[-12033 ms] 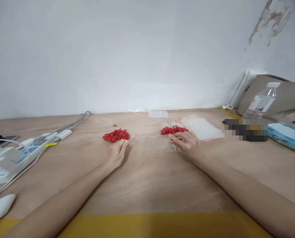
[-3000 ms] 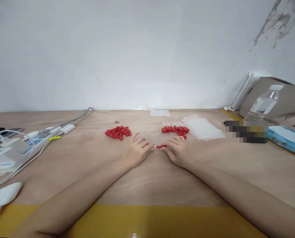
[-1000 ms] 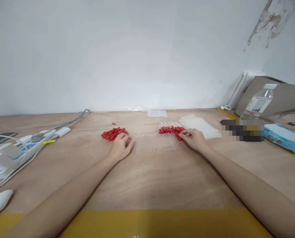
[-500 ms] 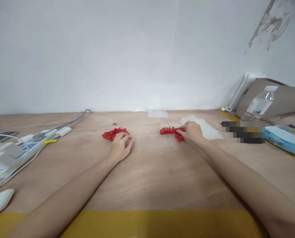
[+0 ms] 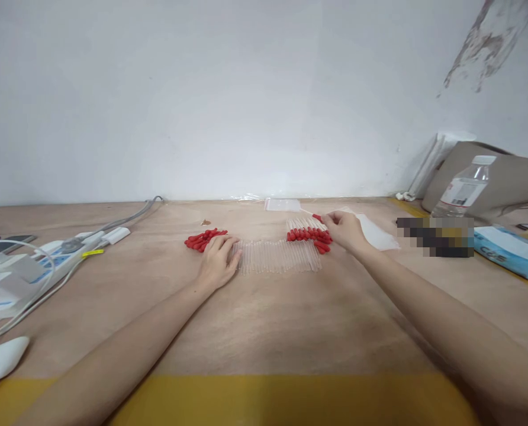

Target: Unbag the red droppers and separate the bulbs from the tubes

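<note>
My right hand point(image 5: 343, 228) pinches a dropper point(image 5: 318, 218) by its red rubber bulb. Its thin clear tube points left, above a row of finished droppers point(image 5: 303, 232) with red bulbs towards me and tubes towards the wall. A few loose red bulbs point(image 5: 321, 246) lie beside that row. My left hand point(image 5: 218, 260) rests with fingers loosely spread at the left end of a row of clear thin tubes point(image 5: 278, 256). Just beyond its fingers is a pile of red rubber bulbs point(image 5: 204, 239), partly hidden by the hand.
Clear bags point(image 5: 377, 231) lie behind my right hand, and another small bag point(image 5: 282, 205) is by the wall. At left are a power strip point(image 5: 64, 254) with cables and a white mouse point(image 5: 2, 361). A bottle point(image 5: 463, 186) and tissue pack point(image 5: 510, 251) stand at right.
My right hand has moved slightly up and away from the red bulbs, and a dropper now shows in its fingers. My left hand's fingers have straightened; it stays in place.
</note>
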A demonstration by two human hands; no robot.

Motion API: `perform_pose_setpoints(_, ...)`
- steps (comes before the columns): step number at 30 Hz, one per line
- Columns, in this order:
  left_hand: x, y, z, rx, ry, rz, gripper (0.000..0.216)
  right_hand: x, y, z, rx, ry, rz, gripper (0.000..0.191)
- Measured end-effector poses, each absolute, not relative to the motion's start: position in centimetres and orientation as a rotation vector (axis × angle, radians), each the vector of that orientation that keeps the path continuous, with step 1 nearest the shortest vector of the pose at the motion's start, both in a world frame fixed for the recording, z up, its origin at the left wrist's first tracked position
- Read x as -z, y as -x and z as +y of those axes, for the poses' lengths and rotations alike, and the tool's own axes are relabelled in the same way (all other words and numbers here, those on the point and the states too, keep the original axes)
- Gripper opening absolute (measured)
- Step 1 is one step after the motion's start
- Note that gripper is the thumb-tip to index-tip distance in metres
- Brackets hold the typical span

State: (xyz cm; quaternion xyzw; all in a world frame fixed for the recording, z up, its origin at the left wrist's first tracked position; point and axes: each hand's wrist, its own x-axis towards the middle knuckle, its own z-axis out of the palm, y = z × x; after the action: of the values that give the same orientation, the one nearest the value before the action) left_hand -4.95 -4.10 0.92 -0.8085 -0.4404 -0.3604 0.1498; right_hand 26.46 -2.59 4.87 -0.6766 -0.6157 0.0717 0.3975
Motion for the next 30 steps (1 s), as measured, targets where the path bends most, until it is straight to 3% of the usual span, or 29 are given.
perform_pose_setpoints(4,-1.2,3.8,-4.9,0.989,2.289,-1.06,0.038,-2.9,-23.1,-6.5,-0.086,1.258,-1.806,0.022)
perform_pose_setpoints(9,-1.1,2.2,-6.4,0.857,2.313,-0.82,0.029,-0.2,-20.3,-9.7,0.149,0.934,-2.027,0.017)
perform_pose_setpoints(14,-1.1,1.2,-7.4,0.856,2.317,-0.713,0.013,0.3,-20.0,-9.6,0.164,0.886,-2.087,0.016)
perform_pose_setpoints(18,-1.0,0.7,-7.8,0.819,2.328,-0.684,0.011,0.3,-19.4,-9.3,0.335,0.884,-2.13,0.033)
perform_pose_setpoints(22,-1.3,0.5,-8.1,0.77,2.331,-0.648,0.012,0.4,-18.9,-9.1,0.495,0.833,-2.171,0.017)
perform_pose_setpoints(30,-1.9,0.8,-8.7,0.739,2.384,-0.599,0.014,0.4,-19.5,-9.5,0.838,0.702,-2.157,0.01)
